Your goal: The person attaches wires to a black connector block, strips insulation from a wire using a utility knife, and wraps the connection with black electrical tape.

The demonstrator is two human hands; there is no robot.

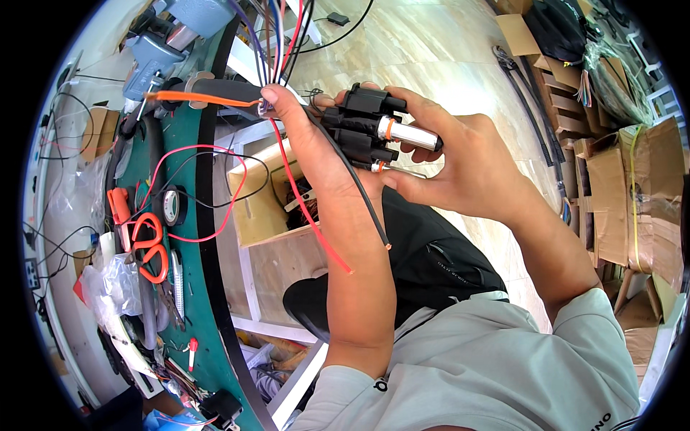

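Observation:
My left hand [305,140] is closed round a bundle of coloured wires [277,54], thumb pressed over them near a grey cable sheath [223,90]. Beside its fingers is a black plastic connector [370,100] with a thick silver metal pin [410,135], ringed in orange and tipped black. A thinner pin [402,171] sticks out below it. My right hand [463,161] grips the connector's pin end between thumb and fingers. Loose red [305,201] and black [352,172] wires hang across my left wrist. An orange wire [205,97] points left from the thumb.
On the green-topped bench [205,287] at left lie orange-handled scissors [149,248], a tape roll [172,206] and hand tools. A blue-grey machine [154,61] stands at its far end. Below is a wooden box [251,215]. Cardboard boxes [611,194] are stacked at right.

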